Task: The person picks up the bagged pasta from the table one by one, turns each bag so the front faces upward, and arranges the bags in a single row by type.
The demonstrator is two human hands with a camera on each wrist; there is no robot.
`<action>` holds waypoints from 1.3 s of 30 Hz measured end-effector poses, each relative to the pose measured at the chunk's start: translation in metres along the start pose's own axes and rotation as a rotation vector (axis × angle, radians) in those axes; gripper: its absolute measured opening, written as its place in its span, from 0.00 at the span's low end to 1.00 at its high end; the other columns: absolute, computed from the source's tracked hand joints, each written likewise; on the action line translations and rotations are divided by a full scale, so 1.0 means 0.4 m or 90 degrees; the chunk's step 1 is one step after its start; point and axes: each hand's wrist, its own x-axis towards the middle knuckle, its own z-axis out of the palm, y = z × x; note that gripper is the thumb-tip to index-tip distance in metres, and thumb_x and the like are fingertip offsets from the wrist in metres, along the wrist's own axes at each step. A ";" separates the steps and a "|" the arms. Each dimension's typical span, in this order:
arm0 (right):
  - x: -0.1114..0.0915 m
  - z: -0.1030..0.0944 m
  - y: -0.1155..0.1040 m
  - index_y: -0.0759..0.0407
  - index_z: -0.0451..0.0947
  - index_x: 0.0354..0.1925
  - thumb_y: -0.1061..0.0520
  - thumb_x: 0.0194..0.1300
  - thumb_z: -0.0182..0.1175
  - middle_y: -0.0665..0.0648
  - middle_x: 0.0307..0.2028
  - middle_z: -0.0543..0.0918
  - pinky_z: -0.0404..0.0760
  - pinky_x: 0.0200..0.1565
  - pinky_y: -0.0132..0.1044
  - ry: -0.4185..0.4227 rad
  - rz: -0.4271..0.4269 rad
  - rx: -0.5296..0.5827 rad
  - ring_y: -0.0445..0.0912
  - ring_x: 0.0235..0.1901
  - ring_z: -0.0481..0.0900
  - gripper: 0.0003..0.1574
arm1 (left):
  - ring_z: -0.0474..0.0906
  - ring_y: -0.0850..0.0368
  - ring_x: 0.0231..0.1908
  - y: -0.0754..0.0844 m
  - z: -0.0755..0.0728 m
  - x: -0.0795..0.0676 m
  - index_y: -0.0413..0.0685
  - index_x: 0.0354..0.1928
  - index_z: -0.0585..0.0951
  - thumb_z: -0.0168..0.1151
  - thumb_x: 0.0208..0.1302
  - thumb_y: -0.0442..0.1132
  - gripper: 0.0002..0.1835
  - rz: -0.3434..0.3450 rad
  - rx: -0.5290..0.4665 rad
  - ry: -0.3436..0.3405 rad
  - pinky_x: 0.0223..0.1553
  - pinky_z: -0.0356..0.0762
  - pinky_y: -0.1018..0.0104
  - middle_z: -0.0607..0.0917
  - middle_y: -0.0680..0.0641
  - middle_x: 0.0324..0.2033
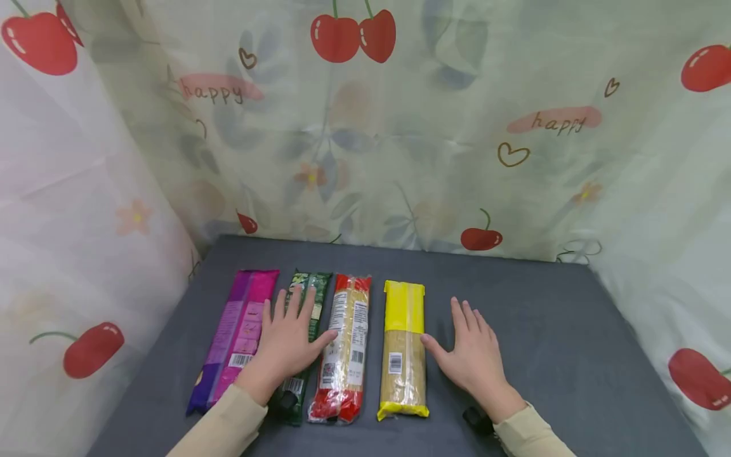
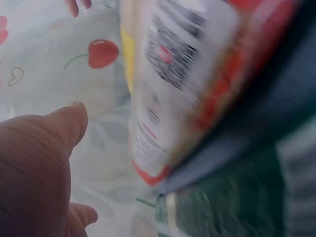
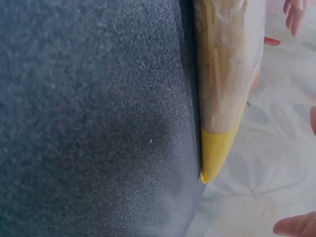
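Four is avoided here: several flat packs lie side by side on the table. My left hand (image 1: 291, 339) is spread, palm down, over the dark green pack (image 1: 320, 289), hiding much of it. Its thumb reaches over the edge of the red-ended pack of dry noodles (image 1: 345, 355) in the head view. The pink and purple pack (image 1: 234, 330) lies left of that hand. My right hand (image 1: 473, 355) is also spread, just right of the yellow-ended pack of dry noodles (image 1: 404, 311), thumb tip at its edge. Pale strands show inside the yellow-ended pack (image 3: 217, 113) in the right wrist view.
A dark grey cloth (image 1: 548, 343) covers the table. Behind it and at both sides hang pale curtains (image 1: 371, 190) printed with cherries. A dark wrist strap or camera (image 1: 477, 421) sits under my right wrist.
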 end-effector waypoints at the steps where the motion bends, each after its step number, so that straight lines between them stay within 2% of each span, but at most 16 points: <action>1: -0.002 -0.002 -0.001 0.58 0.45 0.76 0.18 0.56 0.48 0.69 0.71 0.55 0.54 0.62 0.67 0.001 0.002 0.008 0.67 0.68 0.53 0.67 | 0.36 0.33 0.71 0.009 -0.002 0.004 0.52 0.77 0.48 0.50 0.57 0.75 0.54 0.001 -0.006 -0.001 0.65 0.33 0.33 0.48 0.39 0.74; 6: -0.009 -0.012 -0.005 0.57 0.45 0.76 0.18 0.56 0.49 0.66 0.71 0.58 0.59 0.60 0.66 0.006 0.016 0.072 0.65 0.67 0.57 0.67 | 0.39 0.32 0.71 0.058 -0.005 0.029 0.53 0.77 0.48 0.49 0.55 0.77 0.55 0.005 -0.055 -0.012 0.65 0.34 0.33 0.49 0.40 0.74; 11: -0.016 -0.017 -0.005 0.54 0.43 0.77 0.18 0.55 0.50 0.64 0.71 0.58 0.62 0.60 0.64 -0.035 0.065 0.163 0.63 0.67 0.58 0.67 | 0.44 0.33 0.71 0.116 -0.002 0.059 0.54 0.77 0.47 0.43 0.53 0.81 0.57 0.030 -0.135 -0.027 0.66 0.42 0.34 0.49 0.41 0.75; 17: -0.029 -0.015 -0.008 0.54 0.46 0.76 0.18 0.54 0.52 0.64 0.70 0.61 0.64 0.60 0.62 -0.093 0.114 0.262 0.60 0.66 0.62 0.66 | 0.49 0.42 0.72 0.192 -0.001 0.082 0.57 0.77 0.48 0.53 0.54 0.76 0.55 0.033 -0.273 -0.052 0.65 0.54 0.41 0.52 0.46 0.74; 23: -0.052 -0.009 -0.019 0.54 0.52 0.73 0.24 0.56 0.59 0.64 0.64 0.70 0.72 0.54 0.57 -0.124 0.149 0.332 0.58 0.59 0.72 0.60 | 0.57 0.47 0.69 0.253 0.018 0.106 0.57 0.76 0.51 0.60 0.54 0.71 0.54 0.005 -0.353 -0.065 0.62 0.63 0.44 0.57 0.48 0.73; 28: -0.070 0.003 -0.033 0.55 0.56 0.72 0.28 0.55 0.64 0.60 0.58 0.75 0.76 0.50 0.53 -0.148 0.162 0.369 0.53 0.54 0.74 0.58 | 0.61 0.45 0.67 0.286 0.037 0.127 0.55 0.76 0.53 0.63 0.56 0.68 0.51 -0.015 -0.391 -0.079 0.60 0.66 0.45 0.61 0.47 0.71; 33: -0.081 0.012 -0.046 0.56 0.60 0.70 0.32 0.53 0.68 0.57 0.54 0.77 0.78 0.46 0.48 -0.153 0.155 0.386 0.49 0.48 0.76 0.56 | 0.66 0.43 0.63 0.307 0.054 0.147 0.51 0.75 0.56 0.63 0.56 0.66 0.50 -0.011 -0.396 -0.093 0.59 0.69 0.46 0.64 0.42 0.69; 39: -0.089 0.025 -0.057 0.58 0.62 0.68 0.33 0.50 0.70 0.54 0.49 0.78 0.78 0.42 0.44 -0.165 0.153 0.386 0.46 0.43 0.75 0.56 | 0.70 0.43 0.59 0.321 0.075 0.160 0.50 0.73 0.60 0.65 0.57 0.63 0.47 -0.022 -0.389 -0.117 0.57 0.70 0.46 0.65 0.39 0.67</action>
